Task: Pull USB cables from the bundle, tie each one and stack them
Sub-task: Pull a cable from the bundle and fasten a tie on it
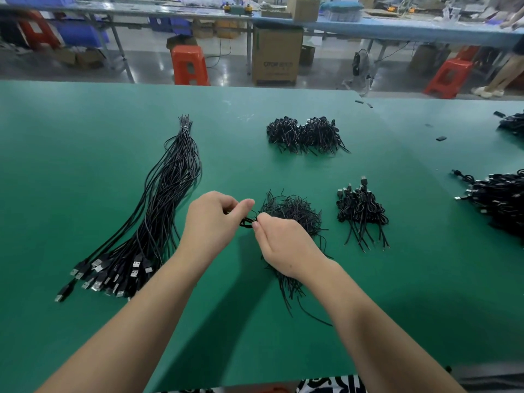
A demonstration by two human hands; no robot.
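here, left hand (211,222) and right hand (283,245) pinching one black cable (246,222), green table (85,165)

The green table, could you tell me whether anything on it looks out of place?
A few small dark bits lie scattered on the green table at far right, apart from the cable piles. What they are is unclear. Otherwise nothing stands out.

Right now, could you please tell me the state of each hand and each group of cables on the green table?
left hand: pinching a small black cable coil
right hand: pinching the same coil
cable coil: held between both hands, above the table
USB cable bundle: untied at plug end, banded at far tip, lying flat
near pile: loose heap beside the hands
tied cable stack: heaped, plugs up
far pile: heaped, untouched
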